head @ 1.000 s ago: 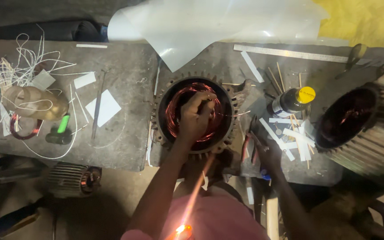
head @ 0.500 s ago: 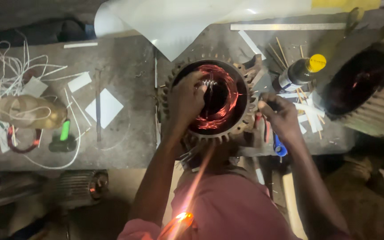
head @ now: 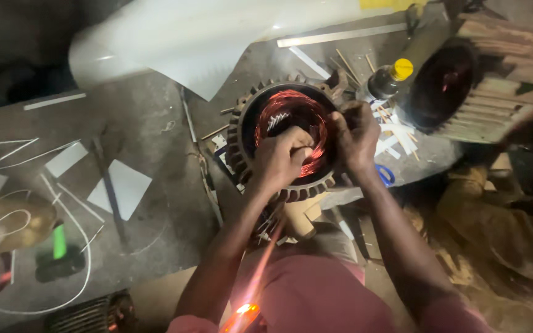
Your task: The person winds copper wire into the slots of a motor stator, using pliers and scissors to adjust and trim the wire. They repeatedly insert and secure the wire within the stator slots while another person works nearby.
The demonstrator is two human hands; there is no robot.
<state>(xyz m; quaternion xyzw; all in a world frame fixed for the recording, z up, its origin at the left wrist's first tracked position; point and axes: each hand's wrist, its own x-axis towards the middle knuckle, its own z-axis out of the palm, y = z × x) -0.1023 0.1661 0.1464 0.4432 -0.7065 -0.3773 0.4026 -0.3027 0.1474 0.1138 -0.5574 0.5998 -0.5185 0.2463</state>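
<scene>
- Dim, cluttered grey worktop (head: 161,129), with white paper cut-outs (head: 121,188) on the left and a big white sheet (head: 217,37) at the far side.
- Finned motor stator (head: 288,139) sits mid-worktop, copper windings (head: 291,105) glowing inside.
- Left hand (head: 282,160) is curled into the bore, fingers bunched on the windings.
- Right hand (head: 356,135) clamps the stator's right rim.
- Yellow-capped bottle (head: 390,77) and a second motor (head: 464,86) lie far right.

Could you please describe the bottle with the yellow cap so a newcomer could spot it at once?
Start at the ribbed motor stator under both hands. Just to its upper right stands a small dark bottle, among pale sticks. Its bright yellow cap sets it apart.
</scene>
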